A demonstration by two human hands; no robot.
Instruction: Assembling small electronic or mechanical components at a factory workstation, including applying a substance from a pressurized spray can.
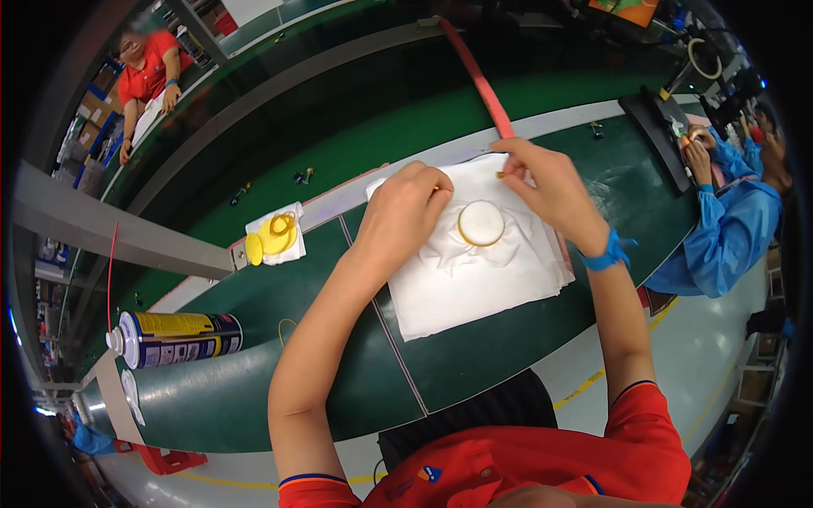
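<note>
My left hand (401,213) is closed in a pinch above the left side of a stack of white cloths (440,306). A small yellow piece shows at its fingertips. Opposite it, my right hand (552,188) also pinches, with a bit of yellow at its thumb and finger. Whether the two bits are one piece, I cannot tell. Between and just below the hands, a round white cloth-covered disc (482,223) with a yellow edge sits on the stack, the cloth wrinkled around it. My right wrist wears a blue band (608,252).
Yellow discs (273,237) and a yellow ring lie on a small white cloth at the left. A spray can (182,339) lies on its side on the green table (356,389). A metal post (127,229) rises at left. Co-workers sit at the far left and right.
</note>
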